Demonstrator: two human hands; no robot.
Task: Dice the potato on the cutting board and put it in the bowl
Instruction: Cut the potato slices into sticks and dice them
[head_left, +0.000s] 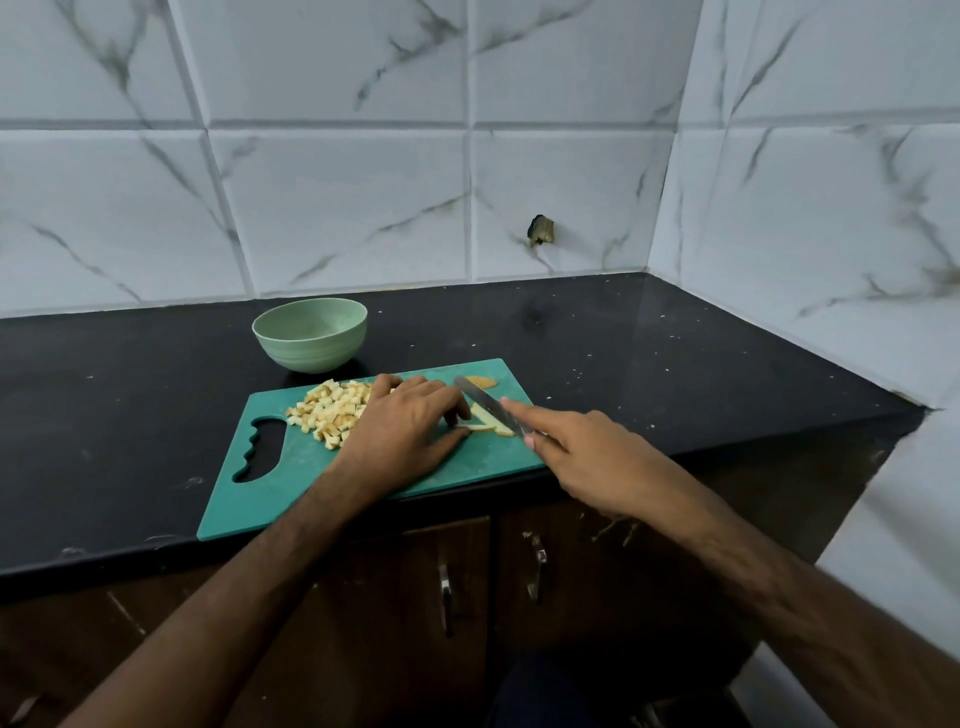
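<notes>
A teal cutting board (291, 483) lies on the black counter, its handle cut-out at the left. A pile of pale diced potato (328, 410) covers its back left part. Near the board's right side lie a few uncut potato strips (485, 422). My left hand (402, 434) pinches these strips with fingertips and thumb. My right hand (597, 457) grips a knife (483, 402), index finger stretched along the blade's back, and the blade rests across the strips. A pale green bowl (310, 335) stands behind the board with nothing visible inside it.
A brown scrap of potato peel (480, 382) sits at the board's far right corner. Marble-tiled walls close the counter at the back and right. The counter's front edge runs just under the board, with dark cabinet doors (457, 582) below.
</notes>
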